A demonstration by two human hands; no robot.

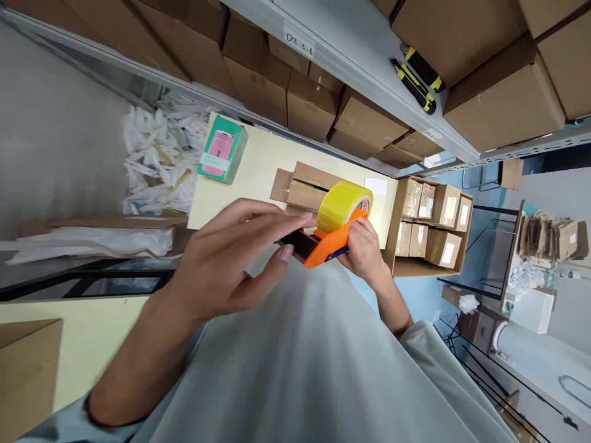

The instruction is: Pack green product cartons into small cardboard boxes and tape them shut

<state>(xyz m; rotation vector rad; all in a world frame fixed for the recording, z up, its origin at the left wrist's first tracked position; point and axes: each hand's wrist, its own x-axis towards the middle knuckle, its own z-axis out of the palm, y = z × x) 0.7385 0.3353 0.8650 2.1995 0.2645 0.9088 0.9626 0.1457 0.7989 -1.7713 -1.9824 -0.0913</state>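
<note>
An orange tape dispenser with a black, toothed front end carries a large roll of yellowish tape. My right hand is wrapped round its handle at the far side, holding it up in front of my body. My left hand is at the toothed end, fingers stretched out and thumb apart, with the black part between them. Whether a strip of tape touches the left fingertips cannot be made out. Behind the dispenser lies a cardboard box on the pale yellow table, partly hidden by the roll and my left hand.
A green box with a pink picture stands at the table's left end. A carton of taped boxes is at right. Above runs a grey shelf with cartons and two yellow-black utility knives. White scraps heap at left.
</note>
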